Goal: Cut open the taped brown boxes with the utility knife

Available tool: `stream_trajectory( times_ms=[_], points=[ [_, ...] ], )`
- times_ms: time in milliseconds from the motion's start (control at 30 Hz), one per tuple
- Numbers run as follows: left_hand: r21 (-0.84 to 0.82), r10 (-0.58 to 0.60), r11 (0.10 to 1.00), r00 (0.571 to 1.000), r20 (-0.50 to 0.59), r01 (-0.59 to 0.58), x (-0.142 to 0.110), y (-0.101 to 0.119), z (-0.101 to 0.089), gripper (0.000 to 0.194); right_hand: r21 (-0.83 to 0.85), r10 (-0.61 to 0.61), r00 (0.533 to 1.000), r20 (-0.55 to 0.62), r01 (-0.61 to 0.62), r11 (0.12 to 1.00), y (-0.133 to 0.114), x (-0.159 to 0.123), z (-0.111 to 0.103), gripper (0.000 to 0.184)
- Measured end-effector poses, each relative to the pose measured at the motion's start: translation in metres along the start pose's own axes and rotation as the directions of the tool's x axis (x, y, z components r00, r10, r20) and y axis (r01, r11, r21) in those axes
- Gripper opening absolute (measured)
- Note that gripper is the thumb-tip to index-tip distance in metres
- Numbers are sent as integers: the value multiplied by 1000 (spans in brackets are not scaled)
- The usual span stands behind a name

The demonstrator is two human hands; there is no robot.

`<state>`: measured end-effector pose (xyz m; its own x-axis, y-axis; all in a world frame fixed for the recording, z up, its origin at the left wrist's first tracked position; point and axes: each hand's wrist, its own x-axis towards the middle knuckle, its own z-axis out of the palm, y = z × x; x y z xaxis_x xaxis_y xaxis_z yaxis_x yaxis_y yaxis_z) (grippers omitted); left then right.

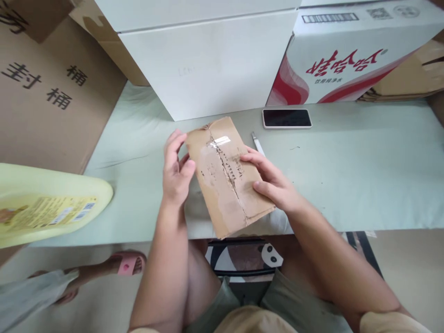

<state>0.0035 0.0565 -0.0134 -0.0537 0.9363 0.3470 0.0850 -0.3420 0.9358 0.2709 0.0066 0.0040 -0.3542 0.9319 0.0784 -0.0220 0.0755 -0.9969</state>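
Observation:
A flat brown cardboard box (222, 185) with torn clear tape along its middle seam is tilted between my hands, over the front part of the table. My left hand (176, 171) holds its upper left edge, thumb and forefinger at the rim, other fingers partly hidden behind. On the right side, my right hand (272, 180) grips the box with thumb and fingertips on its top face. Just beyond the right fingers lies a slim white tool with a metal tip (257, 142), its lower part covered by my hand.
A phone (287, 119) lies near the white carton (222, 64) and the red-and-white carton (333, 69). Large brown cartons (52, 83) stand at left, beside a yellow bottle (52, 203). Another person's foot in a pink sandal (130, 263) shows below the green-covered table (364, 185).

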Motion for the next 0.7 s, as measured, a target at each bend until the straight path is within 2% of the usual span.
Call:
stream_trajectory(
  times_ms=[100, 267, 333, 400, 467, 500, 533, 600, 700],
  points=[
    [24, -34, 999, 996, 84, 32, 0, -2, 3, 68, -8, 4, 1000, -13, -4, 1000, -2, 0, 2, 52],
    [-20, -64, 998, 996, 69, 65, 2, 0, 6, 59, -42, -5, 998, -55, 2, 999, -3, 0, -2, 47],
    [-20, -46, 999, 998, 54, 47, 2, -1, 7, 59, -82, -14, 981, -194, -2, 997, 1, 3, -9, 42],
    [-14, -42, 999, 998, 41, 43, 1, -3, 7, 60, -214, -3, 915, -404, -91, 973, 8, 7, -19, 39],
    [-3, -57, 998, 998, 35, 57, 1, -4, 8, 61, -401, 14, 839, -544, -274, 874, 17, 10, -29, 39],
    [3, -69, 998, 997, 35, 69, 1, -4, 9, 62, -485, 35, 828, -560, -362, 796, 21, 12, -32, 42],
    [7, -79, 997, 996, 34, 79, 0, -4, 9, 62, -558, 65, 834, -548, -423, 714, 25, 13, -34, 46],
    [9, -81, 997, 996, 32, 81, 0, -4, 10, 63, -666, 124, 862, -491, -463, 585, 31, 14, -35, 53],
    [18, -62, 998, 998, 29, 61, 0, -4, 10, 66, -719, 145, 872, -467, -471, 511, 32, 16, -34, 57]
  ],
)
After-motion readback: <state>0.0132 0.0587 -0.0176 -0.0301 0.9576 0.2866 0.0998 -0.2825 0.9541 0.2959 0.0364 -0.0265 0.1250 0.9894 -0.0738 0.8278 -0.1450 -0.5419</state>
